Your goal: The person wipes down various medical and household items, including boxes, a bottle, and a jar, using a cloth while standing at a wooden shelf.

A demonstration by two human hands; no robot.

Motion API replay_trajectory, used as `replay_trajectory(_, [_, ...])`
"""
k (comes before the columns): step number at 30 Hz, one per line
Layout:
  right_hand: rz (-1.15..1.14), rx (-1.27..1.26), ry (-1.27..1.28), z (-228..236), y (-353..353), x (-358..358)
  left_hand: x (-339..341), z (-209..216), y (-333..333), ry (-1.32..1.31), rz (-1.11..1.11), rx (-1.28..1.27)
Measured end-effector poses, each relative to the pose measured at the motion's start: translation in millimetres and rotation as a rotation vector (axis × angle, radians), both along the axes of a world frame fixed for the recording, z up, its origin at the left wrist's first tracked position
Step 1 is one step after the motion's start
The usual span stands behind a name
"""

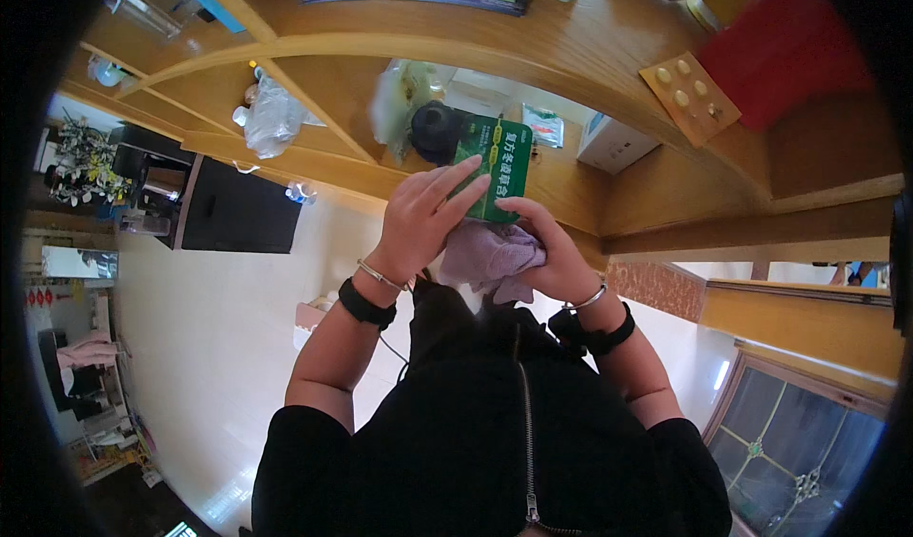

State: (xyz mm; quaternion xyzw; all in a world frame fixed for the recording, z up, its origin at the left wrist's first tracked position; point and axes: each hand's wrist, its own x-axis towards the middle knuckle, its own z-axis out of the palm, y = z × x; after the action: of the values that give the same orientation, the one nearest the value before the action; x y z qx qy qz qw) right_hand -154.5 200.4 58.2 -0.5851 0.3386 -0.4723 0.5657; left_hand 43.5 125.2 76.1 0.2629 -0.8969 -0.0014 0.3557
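Green box point(498, 168) gripped by left hand point(423, 215); right hand point(552, 252) presses mauve cloth point(483, 256) under it — wiping step; next, turn the box to an unwiped face

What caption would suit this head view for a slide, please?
Both hands, left hand and right hand, hold a green box and mauve cloth before wooden shelves.

The person wears a black short-sleeved top with a front zipper point(525, 442), and on each wrist a black band point(366, 305) beside a thin silver bangle point(380, 275).
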Motion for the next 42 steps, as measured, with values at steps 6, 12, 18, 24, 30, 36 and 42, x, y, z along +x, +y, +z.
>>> replay_trajectory(6, [-0.092,-0.11,0.083,12,-42,20,1,1,-44,0.099,0.085,0.037])
replay_trajectory(12, [-0.195,-0.175,0.056,15,-96,27,-6,8,-93,0.083,0.107,0.18])
replay_trajectory(18, [-0.201,-0.071,0.108,3,-110,20,-11,10,-106,-0.076,0.227,0.075])
replay_trajectory(24, [-0.162,-0.025,0.201,-5,-92,15,-16,10,-105,-0.168,0.341,0.061])
replay_trajectory(30, [-0.157,0.044,0.165,-17,-73,12,-22,2,-109,-0.188,0.337,-0.005])
replay_trajectory(36, [-0.131,0.143,0.04,-20,-63,14,-15,6,-99,-0.086,0.282,0.036])
replay_trajectory(42, [-0.123,0.104,0.023,-27,-52,12,11,18,-54,0.023,0.131,0.14])
